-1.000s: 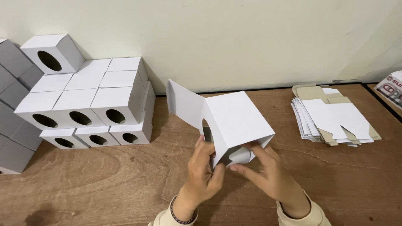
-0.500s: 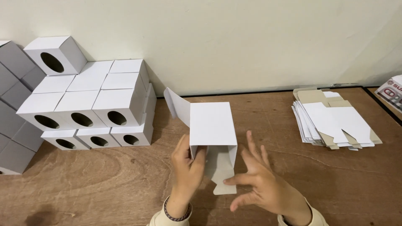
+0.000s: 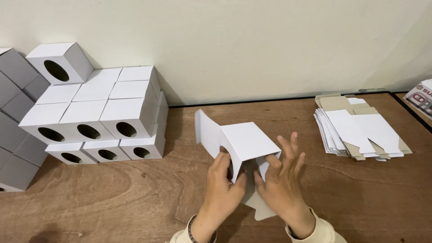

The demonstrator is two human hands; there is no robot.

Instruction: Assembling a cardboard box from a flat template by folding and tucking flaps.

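Note:
A half-folded white cardboard box (image 3: 245,140) is held just above the wooden table (image 3: 112,202) at centre. One flap stands up on its far left side and another hangs down toward me. My left hand (image 3: 223,185) grips the box's left near edge. My right hand (image 3: 281,177) is at the open near end, thumb and a finger pushing a small flap inward, the other fingers spread.
Several finished white boxes with oval holes (image 3: 96,118) are stacked at the left against the wall, with grey boxes (image 3: 15,112) further left. A pile of flat unfolded box blanks (image 3: 360,130) lies at the right. A printed carton (image 3: 420,96) sits at the far right edge.
The box has been turned and tilted, its open end now toward me. My right hand has moved from beside the box onto its end flaps. My left hand keeps its grip.

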